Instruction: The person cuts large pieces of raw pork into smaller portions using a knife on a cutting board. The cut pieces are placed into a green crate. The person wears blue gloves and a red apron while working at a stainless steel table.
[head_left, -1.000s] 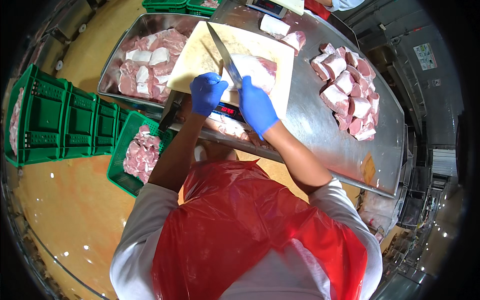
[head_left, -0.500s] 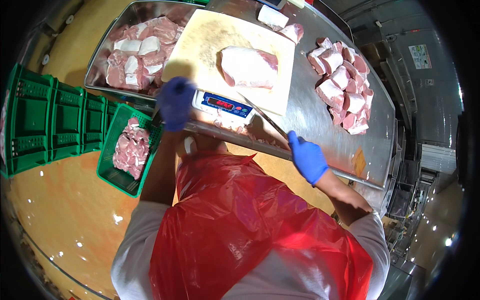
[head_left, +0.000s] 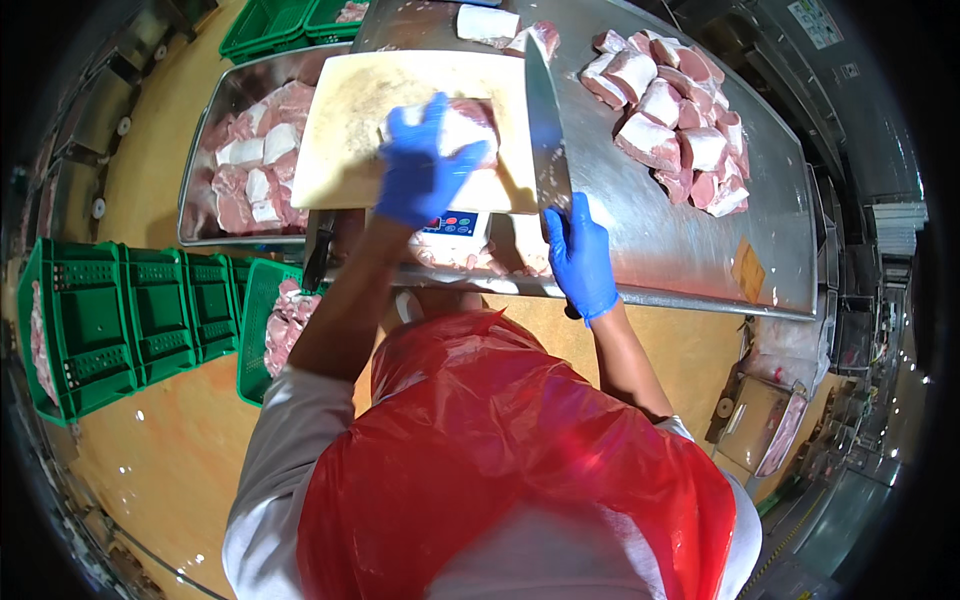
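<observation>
My right hand [head_left: 583, 262], in a blue glove, is closed round the handle of a large knife [head_left: 546, 130]. The broad blade points away from me along the right edge of a cream cutting board [head_left: 345, 110]. My left hand [head_left: 425, 170], also gloved in blue, is slightly blurred over a thick slab of pale meat [head_left: 470, 128] with a white fat side. Its fingers are spread on or just above the slab, hiding much of it. Under the board's near edge, partly covered by my left wrist, a scale [head_left: 462, 224] shows its blue panel.
A metal tub [head_left: 190, 215] of meat pieces stands left of the board. Cut chunks [head_left: 680, 120] are heaped on the steel table [head_left: 640, 250]; two more pieces [head_left: 488, 25] lie beyond the board. Green crates [head_left: 95, 330] stand at left. A dark handle [head_left: 319, 250] sits beside the scale.
My left hand has moved right, from beside the scale to over the meat slab. The knife has swung from pointing left across the board's near edge to pointing away. The whole view has shifted.
</observation>
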